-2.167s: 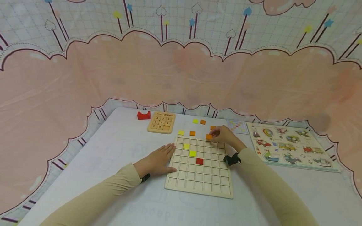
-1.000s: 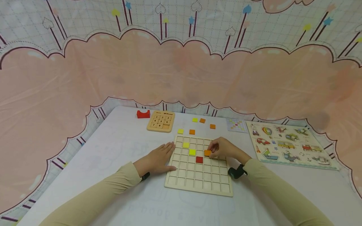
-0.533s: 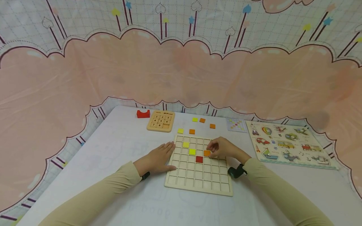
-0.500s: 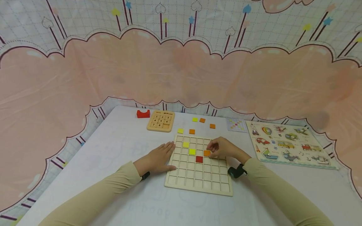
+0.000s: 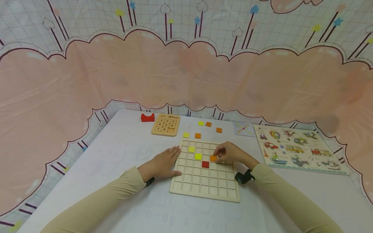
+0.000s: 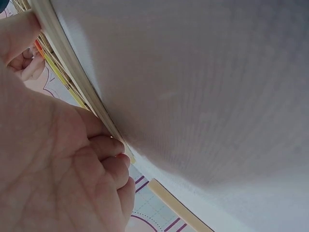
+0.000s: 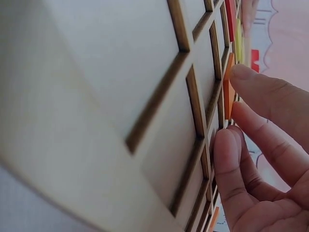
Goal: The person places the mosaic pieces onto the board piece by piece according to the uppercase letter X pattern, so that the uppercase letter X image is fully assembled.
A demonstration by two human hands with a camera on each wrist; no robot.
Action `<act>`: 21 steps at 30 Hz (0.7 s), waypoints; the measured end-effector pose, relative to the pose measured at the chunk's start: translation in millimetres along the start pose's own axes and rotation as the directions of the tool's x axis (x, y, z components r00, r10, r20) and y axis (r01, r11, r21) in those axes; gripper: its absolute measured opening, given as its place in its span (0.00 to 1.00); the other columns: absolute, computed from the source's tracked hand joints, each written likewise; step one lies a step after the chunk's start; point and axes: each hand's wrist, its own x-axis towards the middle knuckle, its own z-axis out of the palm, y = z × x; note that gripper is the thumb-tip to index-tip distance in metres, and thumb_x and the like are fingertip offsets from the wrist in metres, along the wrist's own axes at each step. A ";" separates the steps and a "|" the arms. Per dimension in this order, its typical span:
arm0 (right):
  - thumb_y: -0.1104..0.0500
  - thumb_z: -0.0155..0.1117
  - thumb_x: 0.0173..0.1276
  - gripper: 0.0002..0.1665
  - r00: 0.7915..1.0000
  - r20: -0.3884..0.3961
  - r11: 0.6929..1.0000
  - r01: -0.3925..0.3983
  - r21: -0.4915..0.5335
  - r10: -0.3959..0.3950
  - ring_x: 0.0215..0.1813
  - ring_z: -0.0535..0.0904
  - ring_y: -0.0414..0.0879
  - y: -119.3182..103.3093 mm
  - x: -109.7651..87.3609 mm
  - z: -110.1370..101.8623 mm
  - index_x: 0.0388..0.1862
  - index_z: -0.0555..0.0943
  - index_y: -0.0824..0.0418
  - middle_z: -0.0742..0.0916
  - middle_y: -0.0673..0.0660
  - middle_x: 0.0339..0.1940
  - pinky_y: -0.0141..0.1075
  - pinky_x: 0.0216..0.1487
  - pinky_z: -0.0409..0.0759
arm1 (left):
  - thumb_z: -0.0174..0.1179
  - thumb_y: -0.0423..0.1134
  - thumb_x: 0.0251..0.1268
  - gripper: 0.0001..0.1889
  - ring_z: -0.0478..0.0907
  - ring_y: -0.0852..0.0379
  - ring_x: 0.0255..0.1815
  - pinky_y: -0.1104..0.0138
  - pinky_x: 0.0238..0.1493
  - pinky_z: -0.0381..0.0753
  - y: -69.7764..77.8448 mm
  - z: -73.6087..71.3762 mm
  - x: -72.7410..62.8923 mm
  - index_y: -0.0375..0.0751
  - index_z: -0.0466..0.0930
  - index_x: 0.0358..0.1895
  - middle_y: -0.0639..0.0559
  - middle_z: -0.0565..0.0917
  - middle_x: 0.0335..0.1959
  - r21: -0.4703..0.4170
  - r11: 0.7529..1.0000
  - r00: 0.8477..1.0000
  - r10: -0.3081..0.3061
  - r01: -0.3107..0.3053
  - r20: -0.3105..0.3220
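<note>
A square wooden grid board [image 5: 201, 179] lies on the table with two yellow tiles [image 5: 198, 156] and a red tile [image 5: 205, 164] in a diagonal line of its cells. My left hand [image 5: 161, 164] rests along the board's left edge, its fingers straight, the thumb touching the side. With thumb and index finger, my right hand [image 5: 233, 153] pinches an orange tile [image 5: 213, 158] at a cell up and to the right of the red one. In the right wrist view the orange tile [image 7: 229, 94] sits at the board's surface, fingertips right at its face and edge.
Behind the board lie loose yellow tiles [image 5: 186, 135] and orange tiles [image 5: 197, 136]. Farther back are a wooden number puzzle [image 5: 165, 125], a red notched block [image 5: 147, 117] and a small pattern card [image 5: 243, 128]. A picture puzzle board [image 5: 300, 149] lies to the right.
My right hand has brought the orange tile from behind the board's far edge down to a cell right of the yellow tiles. Over the last half second it has stayed there. The left hand has stayed put.
</note>
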 end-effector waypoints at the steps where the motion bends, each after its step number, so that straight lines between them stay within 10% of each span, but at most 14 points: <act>1: 0.65 0.73 0.52 0.11 1.000 0.001 1.000 0.000 -0.001 0.000 0.30 0.73 0.41 -0.6 -0.7 -0.1 0.34 0.84 0.66 0.83 0.54 0.28 0.27 0.32 0.76 | 0.46 0.69 0.62 0.49 0.44 0.49 0.78 0.58 0.77 0.47 0.1 0.1 -0.2 0.34 0.46 0.74 0.42 0.49 0.76 0.001 1.000 1.000 -0.002 0.002 0.000; 12: 0.65 0.73 0.53 0.16 0.998 -0.042 0.997 0.050 0.055 -0.047 0.32 0.76 0.40 8.2 2.2 -3.3 0.41 0.83 0.68 0.85 0.59 0.33 0.26 0.34 0.78 | 0.45 0.69 0.62 0.49 0.44 0.48 0.78 0.58 0.77 0.48 0.5 1.3 -0.7 0.34 0.46 0.74 0.42 0.50 0.76 0.000 1.000 1.000 -0.001 0.001 -0.013; 21: 0.64 0.69 0.58 0.20 0.974 -0.225 0.996 0.021 0.088 -0.001 0.40 0.80 0.45 18.2 24.3 -27.2 0.49 0.80 0.71 0.85 0.65 0.41 0.31 0.42 0.80 | 0.46 0.69 0.62 0.49 0.44 0.48 0.78 0.57 0.77 0.48 0.5 -0.2 -0.5 0.34 0.46 0.74 0.42 0.49 0.76 -0.005 1.000 1.000 -0.002 0.002 -0.008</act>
